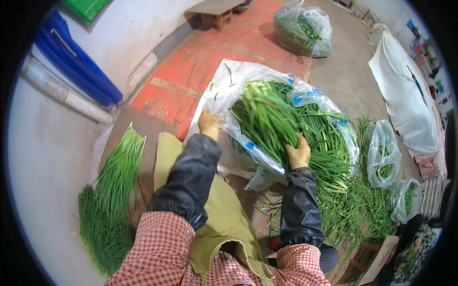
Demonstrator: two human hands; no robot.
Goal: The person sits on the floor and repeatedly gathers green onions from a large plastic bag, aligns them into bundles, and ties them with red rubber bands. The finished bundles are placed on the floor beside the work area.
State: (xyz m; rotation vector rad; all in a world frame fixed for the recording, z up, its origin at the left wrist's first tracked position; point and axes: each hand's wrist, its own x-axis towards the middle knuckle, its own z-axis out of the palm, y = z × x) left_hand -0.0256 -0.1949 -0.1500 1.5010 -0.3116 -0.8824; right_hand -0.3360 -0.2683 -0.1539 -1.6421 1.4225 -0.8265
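Note:
A large clear plastic bag (266, 157) with blue marks lies open before me, full of green chives (322, 125). Over its left part, a blurred bunch of chives (268, 111) lies with its pale stem ends pointing away from me. My right hand (300, 153), in a tan glove, grips this bunch near its leaf tips. At the bag's left edge is my left hand (209, 125), gloved too and blurred; whether its fingers hold the plastic cannot be made out. A white sheet (234, 77) spreads under the bag's far left side.
Chive bundles (120, 171) lie along the wall at left. Loose leaves (354, 207) cover the floor at right, near small plastic bags (383, 153). Farther off stand another filled bag (303, 30) and a low wooden table (214, 8). A wooden stool (372, 261) is at lower right.

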